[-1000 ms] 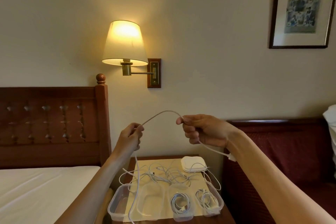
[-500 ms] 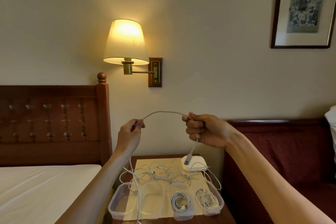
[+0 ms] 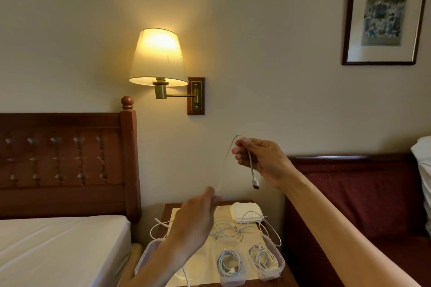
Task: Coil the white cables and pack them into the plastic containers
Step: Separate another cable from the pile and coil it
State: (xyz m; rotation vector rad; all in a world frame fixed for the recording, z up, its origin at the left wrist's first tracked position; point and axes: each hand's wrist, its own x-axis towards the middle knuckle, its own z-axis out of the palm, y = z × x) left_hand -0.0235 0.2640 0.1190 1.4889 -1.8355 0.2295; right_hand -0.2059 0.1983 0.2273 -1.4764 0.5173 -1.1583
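Note:
My right hand [image 3: 261, 161] is raised before the wall and pinches a white cable [image 3: 251, 168] near its end, so the plug hangs down in front of the palm. From that pinch the cable loops left and down to my left hand [image 3: 194, 219], which is blurred, lower, over the nightstand, and grips the same cable. Below lie loose white cables [image 3: 227, 230] in a tangle. Clear plastic containers stand in a row at the front: two hold coiled cables [image 3: 229, 263], [image 3: 264, 261], and one container [image 3: 145, 261] at the left is partly hidden by my forearm.
The wooden nightstand [image 3: 169, 207] carries a pale mat and a stack of white lids [image 3: 246, 212] at the back. A bed [image 3: 58, 249] with a wooden headboard lies left, a dark red sofa [image 3: 361, 193] right. A lit wall lamp [image 3: 158, 58] hangs above.
My left hand dropped from level with the right hand down toward the nightstand, pulling the cable into a hanging loop. My right hand stayed raised and the plug end now dangles in front of it.

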